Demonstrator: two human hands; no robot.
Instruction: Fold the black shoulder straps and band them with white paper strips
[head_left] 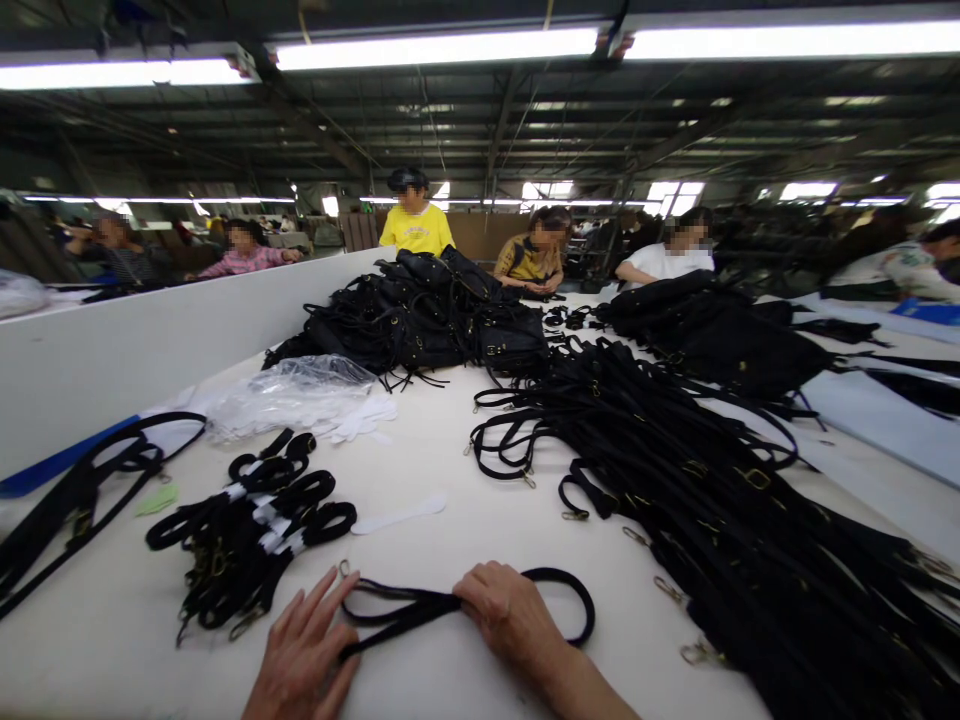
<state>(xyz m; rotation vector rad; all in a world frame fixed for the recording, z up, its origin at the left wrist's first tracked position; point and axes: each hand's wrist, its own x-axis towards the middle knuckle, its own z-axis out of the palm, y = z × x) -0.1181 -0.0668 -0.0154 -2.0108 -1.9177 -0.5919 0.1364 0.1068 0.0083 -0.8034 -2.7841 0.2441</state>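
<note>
Two bare hands at one looped black fabric strap (405, 606) on the white tabletop (420, 460), right hand (506, 610) grasping its middle, left hand (304, 650) spread at its clasp end, grip unclear, tied black strap bundles (255, 530) nearby.

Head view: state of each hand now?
Left hand: open, fingers extended, touching the looped black strap.
Right hand: closed on the same strap, around its middle.
</note>
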